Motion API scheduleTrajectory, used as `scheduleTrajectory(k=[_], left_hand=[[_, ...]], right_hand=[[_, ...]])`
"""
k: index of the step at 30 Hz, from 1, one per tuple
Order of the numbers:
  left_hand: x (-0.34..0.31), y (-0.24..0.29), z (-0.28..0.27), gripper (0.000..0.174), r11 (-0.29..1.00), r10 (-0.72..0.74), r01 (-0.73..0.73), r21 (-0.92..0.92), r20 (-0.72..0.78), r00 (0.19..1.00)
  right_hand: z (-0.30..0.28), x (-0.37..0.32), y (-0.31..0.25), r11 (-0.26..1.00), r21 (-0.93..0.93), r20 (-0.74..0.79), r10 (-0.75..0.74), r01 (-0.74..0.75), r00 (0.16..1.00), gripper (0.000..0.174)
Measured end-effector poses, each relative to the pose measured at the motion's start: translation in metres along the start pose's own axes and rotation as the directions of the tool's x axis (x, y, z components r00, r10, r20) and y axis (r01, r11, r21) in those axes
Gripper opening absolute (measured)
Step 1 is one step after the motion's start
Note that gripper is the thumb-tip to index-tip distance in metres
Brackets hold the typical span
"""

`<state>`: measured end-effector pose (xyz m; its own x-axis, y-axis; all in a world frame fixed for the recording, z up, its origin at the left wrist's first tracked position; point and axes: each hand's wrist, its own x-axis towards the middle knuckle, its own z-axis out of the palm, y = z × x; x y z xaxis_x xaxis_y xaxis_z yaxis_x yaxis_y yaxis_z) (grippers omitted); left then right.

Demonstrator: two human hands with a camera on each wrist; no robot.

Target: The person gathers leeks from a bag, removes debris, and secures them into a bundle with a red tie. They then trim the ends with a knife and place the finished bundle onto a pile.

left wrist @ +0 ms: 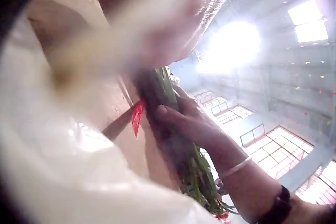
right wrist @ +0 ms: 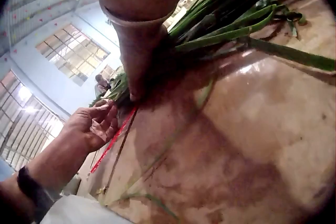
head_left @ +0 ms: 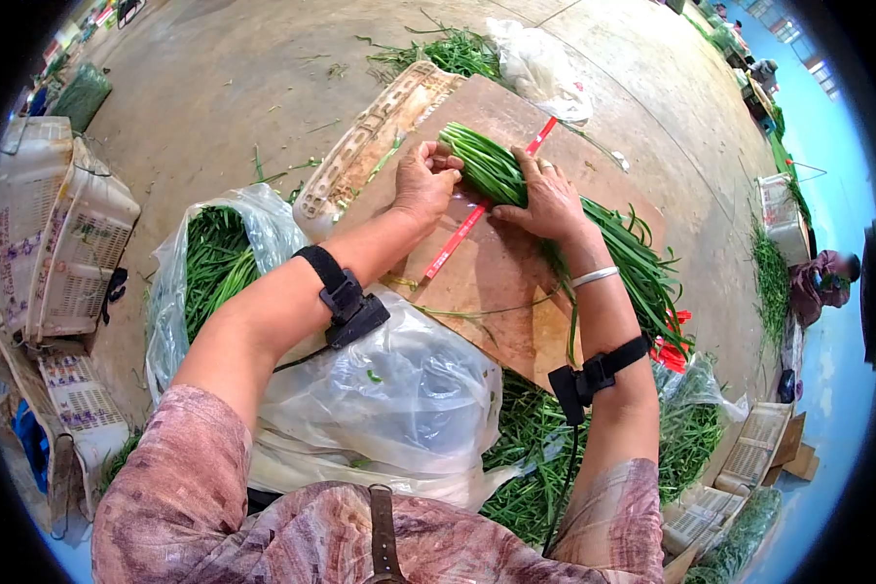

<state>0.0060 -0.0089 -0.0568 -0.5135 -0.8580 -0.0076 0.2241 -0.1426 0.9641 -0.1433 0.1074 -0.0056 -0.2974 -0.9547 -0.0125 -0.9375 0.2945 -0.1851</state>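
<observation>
A bundle of garlic chives (head_left: 492, 167) lies across the board (head_left: 487, 258), its pale cut ends toward the left and its long leaves (head_left: 638, 258) trailing under the right forearm. My right hand (head_left: 547, 200) grips the bundle from above, thumb on the near side and fingers over the far side. My left hand (head_left: 426, 182) is at the cut ends, fingers loosely bent and nothing visible inside them in the right wrist view. Beneath the bundle runs a printed red strip (head_left: 455, 240), showing on both sides of it. The left wrist view is largely blurred by the near hand.
Plastic bags of chives (head_left: 219, 258) stand left of the board, with a clear plastic sheet (head_left: 380, 389) in front. More loose chives (head_left: 535, 457) lie below the board. Red strips (head_left: 674, 343) show at the right. Beyond the board are a chive pile (head_left: 453, 51) and a crumpled bag (head_left: 545, 68).
</observation>
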Motion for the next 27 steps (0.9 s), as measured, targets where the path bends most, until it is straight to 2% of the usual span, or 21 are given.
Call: scheduleTrajectory(k=[2, 3, 5, 9, 15, 17, 18, 20, 22, 24, 25, 27], left_hand=[[-0.001, 0.001, -0.001, 0.030, 0.982, 0.052, -0.059, 0.179, 0.044, 0.998], [-0.002, 0.001, 0.000, 0.030, 0.982, 0.052, -0.059, 0.180, 0.045, 0.998], [-0.009, 0.013, 0.004, 0.033, 0.982, -0.067, 0.057, 0.181, 0.050, 0.996], [-0.004, 0.007, 0.010, 0.035, 0.986, -0.058, 0.044, 0.161, 0.082, 0.995], [-0.004, 0.005, 0.012, 0.036, 0.960, -0.032, 0.034, 0.278, -0.010, 0.999], [-0.006, 0.014, -0.002, 0.030, 0.988, -0.056, 0.058, 0.140, -0.017, 0.998], [-0.005, 0.019, -0.011, 0.030, 0.988, -0.058, 0.059, 0.142, -0.013, 0.998], [0.003, 0.032, -0.036, 0.023, 0.990, -0.073, 0.088, 0.113, -0.130, 0.989], [0.010, 0.052, -0.068, 0.019, 0.992, -0.124, 0.120, -0.044, -0.108, 0.986], [0.013, 0.076, -0.095, 0.022, 0.909, -0.261, 0.214, -0.358, -0.086, 0.962], [0.005, 0.093, -0.093, 0.022, 0.909, -0.261, 0.215, -0.358, -0.084, 0.962], [-0.033, 0.133, -0.087, 0.016, 0.726, -0.150, 0.248, -0.642, 0.205, 0.967]], right_hand=[[0.001, 0.001, 0.002, 1.000, 0.011, 0.000, 0.001, -0.001, 1.000, 0.097], [0.002, 0.001, 0.003, 1.000, 0.014, 0.007, 0.002, -0.002, 1.000, 0.097], [0.002, 0.001, 0.003, 1.000, 0.016, 0.015, 0.002, -0.003, 1.000, 0.097], [0.002, 0.000, 0.001, 1.000, -0.001, 0.005, 0.004, -0.004, 1.000, 0.097], [0.006, 0.000, 0.003, 1.000, -0.004, -0.031, -0.015, 0.014, 0.999, 0.100], [0.004, 0.000, 0.002, 1.000, 0.004, -0.030, -0.010, 0.011, 0.999, 0.102], [0.002, -0.001, 0.001, 1.000, 0.005, -0.013, 0.003, -0.003, 1.000, 0.104], [0.002, -0.001, 0.001, 1.000, 0.009, 0.005, 0.013, -0.013, 1.000, 0.106], [0.001, 0.000, 0.004, 1.000, 0.002, 0.055, 0.009, -0.010, 0.998, 0.109], [-0.004, -0.002, 0.003, 1.000, 0.028, 0.055, -0.005, 0.003, 0.998, 0.107], [-0.006, -0.003, 0.002, 0.998, 0.054, 0.058, -0.022, 0.018, 0.998, 0.105], [-0.001, -0.001, 0.009, 0.994, 0.099, 0.044, -0.039, 0.034, 0.998, 0.105]])
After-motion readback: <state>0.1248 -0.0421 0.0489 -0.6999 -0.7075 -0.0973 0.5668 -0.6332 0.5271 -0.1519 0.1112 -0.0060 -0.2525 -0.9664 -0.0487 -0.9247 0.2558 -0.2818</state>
